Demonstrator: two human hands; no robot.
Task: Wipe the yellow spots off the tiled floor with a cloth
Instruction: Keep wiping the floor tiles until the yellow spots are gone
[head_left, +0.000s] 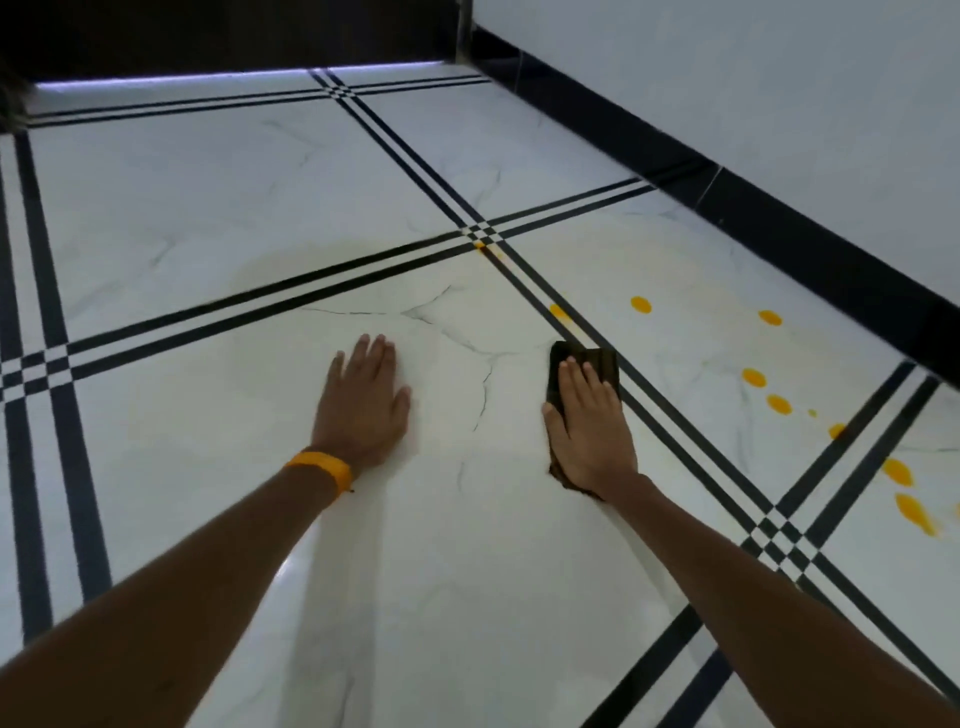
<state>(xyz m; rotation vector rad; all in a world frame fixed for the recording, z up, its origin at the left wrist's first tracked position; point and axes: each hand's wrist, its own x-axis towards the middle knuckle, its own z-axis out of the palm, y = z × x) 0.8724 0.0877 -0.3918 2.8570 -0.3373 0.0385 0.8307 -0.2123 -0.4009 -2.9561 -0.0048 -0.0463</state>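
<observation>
A folded dark cloth (597, 364) lies on the white marble-look tiled floor (208, 218). My right hand (587, 426) presses flat on the cloth with straight fingers. My left hand (363, 405) rests flat on a bare tile, fingers spread; its wrist wears an orange band. Several yellow spots (640, 304) dot the tile to the right of the cloth. One yellow spot (559, 312) sits on the black line just beyond the cloth. Another small yellow spot (480, 245) marks the line crossing farther away. More yellow smears (914, 512) lie near the right edge.
Black double lines (291, 301) cross the floor in a grid. A white wall with a black skirting (753, 208) runs along the right. A dark panel (208, 31) with a lit strip at its foot closes the far side.
</observation>
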